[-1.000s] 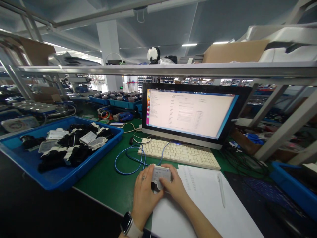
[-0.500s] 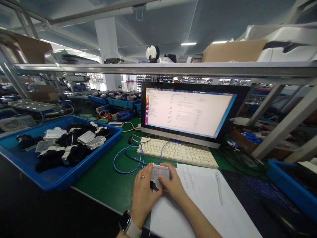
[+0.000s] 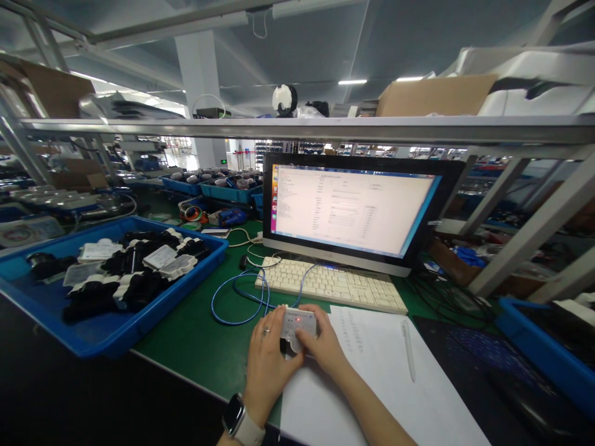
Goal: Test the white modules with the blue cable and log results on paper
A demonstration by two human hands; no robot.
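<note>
A small white electronic device (image 3: 294, 321) with a lit red light is held between my two hands, low over the desk in front of the keyboard. My left hand (image 3: 268, 353), with a ring and a watch at the wrist, grips its left side. My right hand (image 3: 324, 344) wraps its right side, the thumb lying on the device's face. A blue cable (image 3: 231, 321) runs in loops behind the hands; whether it plugs into the device is hidden. Under the right forearm lies a white paper sheet (image 3: 372, 371) with handwriting, and a white pen (image 3: 408, 352) rests on it.
A blue tray (image 3: 111, 337) of black and white device parts stands at left. Behind the hands are a white keyboard (image 3: 330, 282) and a lit monitor (image 3: 348, 207). At right lie a dark mouse pad (image 3: 469, 353) and another blue bin (image 3: 539, 341). A shelf (image 3: 297, 127) crosses overhead.
The whole view has shifted very slightly. Both hands keep the same hold on the device, and its red light stays lit.
</note>
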